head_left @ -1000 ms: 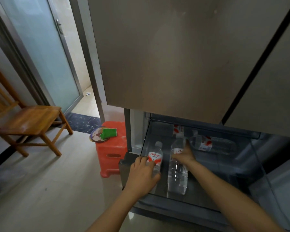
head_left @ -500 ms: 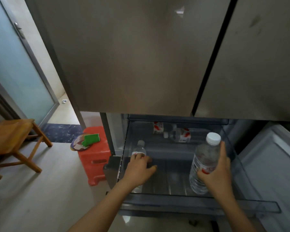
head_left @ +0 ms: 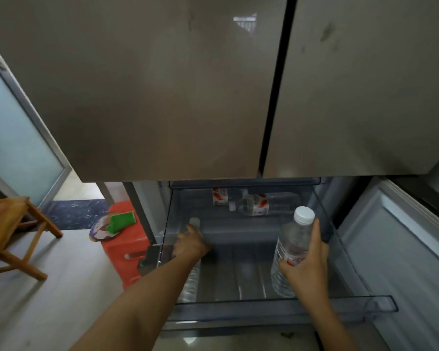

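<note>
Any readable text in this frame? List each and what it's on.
No text can be read.
Right bottle, gripped by right hand: red-and-white label, print blurred.
Near lying bottle and far lying bottle: red-and-white labels, blurred.
Left bottle, gripped by left hand: label hidden.

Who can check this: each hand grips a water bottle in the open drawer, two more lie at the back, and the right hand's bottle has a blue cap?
One slip: the head view shows a white cap, not blue, on the right bottle in the right hand. The rest stands: the left hand grips the left bottle.
</note>
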Demonstrator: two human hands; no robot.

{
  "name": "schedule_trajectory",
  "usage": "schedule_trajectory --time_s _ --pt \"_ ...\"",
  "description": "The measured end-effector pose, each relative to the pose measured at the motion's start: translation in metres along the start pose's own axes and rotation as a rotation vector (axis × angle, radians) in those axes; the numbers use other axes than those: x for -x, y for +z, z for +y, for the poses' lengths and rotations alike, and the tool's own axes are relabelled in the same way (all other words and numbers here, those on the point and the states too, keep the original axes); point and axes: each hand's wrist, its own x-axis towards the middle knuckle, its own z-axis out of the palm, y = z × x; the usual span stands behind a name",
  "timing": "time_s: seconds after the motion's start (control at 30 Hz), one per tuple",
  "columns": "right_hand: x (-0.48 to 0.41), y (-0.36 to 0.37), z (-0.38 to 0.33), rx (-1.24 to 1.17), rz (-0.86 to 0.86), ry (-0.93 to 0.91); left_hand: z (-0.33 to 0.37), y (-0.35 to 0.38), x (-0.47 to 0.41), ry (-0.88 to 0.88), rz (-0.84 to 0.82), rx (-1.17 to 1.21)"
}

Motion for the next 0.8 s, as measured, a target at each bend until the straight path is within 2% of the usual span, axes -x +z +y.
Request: schedule_trajectory --time_s 0.2,0.33,0.5,0.63,0.8 --pt "0.001 0.0 0.0 -0.017 -0.074 -0.018 -0.011 0.01 -0.004 -0.036 0.062 0.103" --pt "0.0 0.0 0.002 0.001 -0.067 -0.007 -0.014 0.004 -0.007 0.001 0.024 0.212" --pt "-0.005 0.001 0.006 0.01 -0.059 0.015 -0.011 -0.009 0.017 0.26 0.019 0.343" --pt "-0.006 0.002 0.007 0.021 -0.085 0.036 -0.009 -0.013 0.044 0.534 0.118 0.369" --pt "-0.006 0.002 0.007 0.046 -0.122 0.032 -0.007 -0.022 0.071 0.693 0.14 0.578"
